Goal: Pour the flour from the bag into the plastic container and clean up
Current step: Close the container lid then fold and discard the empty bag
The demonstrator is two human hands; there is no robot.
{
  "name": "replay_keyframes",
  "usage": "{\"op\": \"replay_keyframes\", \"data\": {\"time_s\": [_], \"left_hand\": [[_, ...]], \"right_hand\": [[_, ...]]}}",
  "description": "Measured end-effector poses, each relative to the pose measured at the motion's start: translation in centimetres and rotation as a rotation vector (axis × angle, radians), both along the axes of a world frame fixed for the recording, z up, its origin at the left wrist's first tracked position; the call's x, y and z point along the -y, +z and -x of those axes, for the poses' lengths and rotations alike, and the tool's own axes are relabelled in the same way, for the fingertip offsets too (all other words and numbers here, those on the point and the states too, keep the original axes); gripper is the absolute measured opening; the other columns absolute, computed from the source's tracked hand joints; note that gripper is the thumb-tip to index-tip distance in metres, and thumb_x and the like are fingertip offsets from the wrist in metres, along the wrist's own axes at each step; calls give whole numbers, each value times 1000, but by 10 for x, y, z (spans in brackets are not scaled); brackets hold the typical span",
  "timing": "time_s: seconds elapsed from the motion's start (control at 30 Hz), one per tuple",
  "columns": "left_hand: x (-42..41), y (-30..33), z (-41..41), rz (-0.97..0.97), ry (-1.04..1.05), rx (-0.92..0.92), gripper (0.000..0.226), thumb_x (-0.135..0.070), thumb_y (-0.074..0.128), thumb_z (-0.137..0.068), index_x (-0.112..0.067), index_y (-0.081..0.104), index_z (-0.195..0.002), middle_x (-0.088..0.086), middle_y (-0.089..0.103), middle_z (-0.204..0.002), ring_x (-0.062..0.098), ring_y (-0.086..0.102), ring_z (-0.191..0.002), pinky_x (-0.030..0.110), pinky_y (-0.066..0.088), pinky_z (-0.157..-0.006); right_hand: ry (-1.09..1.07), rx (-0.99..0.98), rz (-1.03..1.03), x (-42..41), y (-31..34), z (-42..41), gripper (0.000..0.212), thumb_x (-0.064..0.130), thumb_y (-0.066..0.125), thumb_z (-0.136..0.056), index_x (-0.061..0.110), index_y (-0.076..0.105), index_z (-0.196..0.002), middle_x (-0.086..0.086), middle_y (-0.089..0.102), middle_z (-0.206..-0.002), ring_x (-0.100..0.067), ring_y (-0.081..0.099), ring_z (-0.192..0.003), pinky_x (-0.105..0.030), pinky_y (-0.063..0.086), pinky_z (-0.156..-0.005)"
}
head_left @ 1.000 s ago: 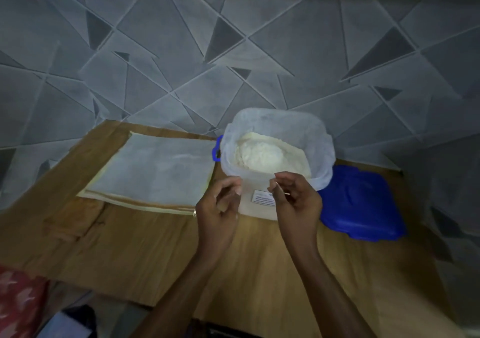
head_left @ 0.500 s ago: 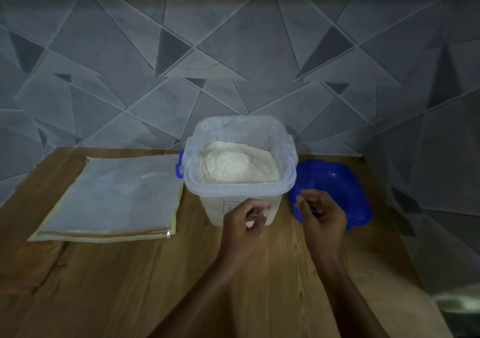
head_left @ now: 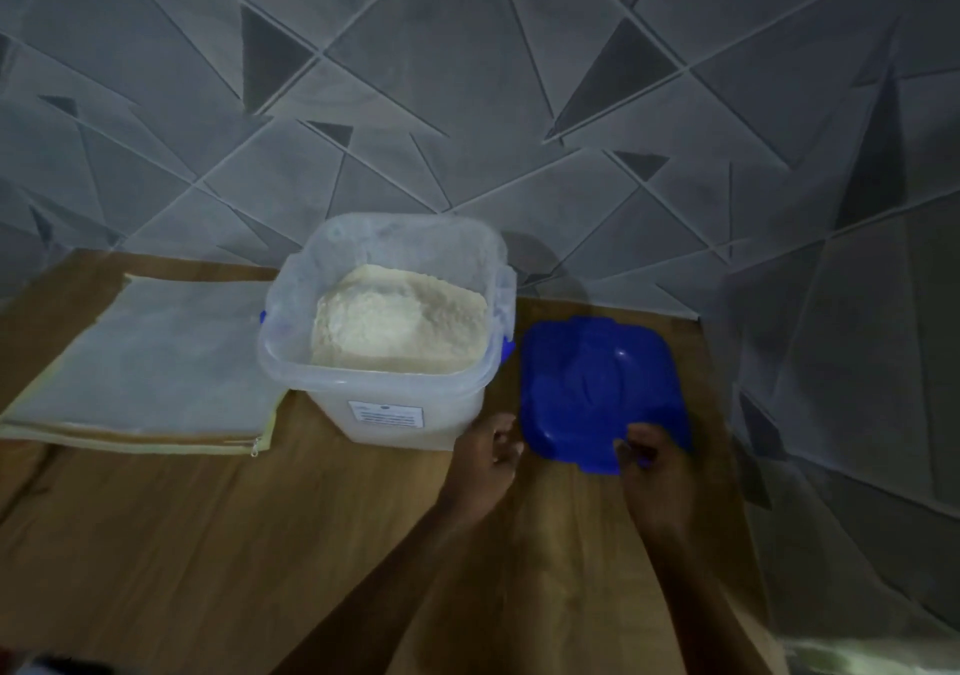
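I see the plastic container [head_left: 387, 331] standing open on the wooden worktop [head_left: 208, 544], flour [head_left: 400, 323] heaped inside it, with the emptied bag [head_left: 145, 362] lying flat just to its left and the blue lid [head_left: 597, 378] lying just to its right. My right hand [head_left: 657, 472] has its fingers curled onto the lid's near edge, gripping it. My left hand [head_left: 488, 461] sits loosely curled and empty just beside the lid's near left corner, in front of the container.

Dim, bluish, grainy wide-angle view, soft with motion blur, edges bowed, corners darkest.
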State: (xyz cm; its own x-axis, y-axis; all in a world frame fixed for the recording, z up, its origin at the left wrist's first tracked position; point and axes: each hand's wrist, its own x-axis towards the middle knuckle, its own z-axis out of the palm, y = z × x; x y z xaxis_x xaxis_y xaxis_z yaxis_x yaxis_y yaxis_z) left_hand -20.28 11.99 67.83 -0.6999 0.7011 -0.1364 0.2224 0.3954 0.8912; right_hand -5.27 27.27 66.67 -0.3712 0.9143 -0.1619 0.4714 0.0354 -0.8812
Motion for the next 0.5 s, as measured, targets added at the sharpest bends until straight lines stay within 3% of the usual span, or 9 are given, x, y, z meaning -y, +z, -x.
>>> {"op": "replay_keyframes", "data": {"time_s": [0.1,0.17,0.23,0.33,0.4,0.5], "left_hand": [[-30,-11,-5,88,65,-41,47,-12,67,-92,-11,54,-138,-3,60,-128,18,57,-124,31,48,-104],[-48,-18,-7,161,131,-52,56,-16,72,-90,-8,50,-141,7,57,-136,22,53,-127,28,42,-106],[-58,-28,-11,160,195,38,62,-29,77,-84,-22,49,-140,-1,57,-136,16,53,-130,28,42,-108],[-67,-70,-7,61,232,144,58,-51,78,-73,-53,50,-123,-17,60,-128,6,57,-125,39,47,-109],[-74,-72,-8,94,246,184,64,-50,76,-73,-44,50,-131,-13,59,-132,11,56,-127,46,48,-108],[-86,-54,-9,133,314,172,75,-40,80,-75,-20,50,-142,-5,58,-138,14,54,-128,43,48,-108]], "right_hand": [[53,367,-34,-33,-8,-5,45,35,61,-97,22,49,-139,-11,46,-147,-31,47,-133,-48,38,-110],[-69,340,-96,-47,-10,-5,48,26,70,-92,17,53,-136,-15,38,-150,-36,40,-136,-50,35,-110],[-105,302,-101,-60,-23,-6,56,22,76,-86,16,53,-136,-17,34,-151,-40,35,-138,-55,32,-110],[-103,293,-2,-76,-38,-4,68,40,74,-86,22,43,-145,-14,32,-154,-40,33,-139,-62,32,-111],[-94,221,31,-80,-38,1,72,54,65,-89,22,37,-148,-14,36,-154,-39,37,-138,-60,34,-111],[-123,165,65,-85,-42,10,87,72,54,-86,21,29,-153,-14,38,-155,-38,40,-139,-59,35,-111]]}}
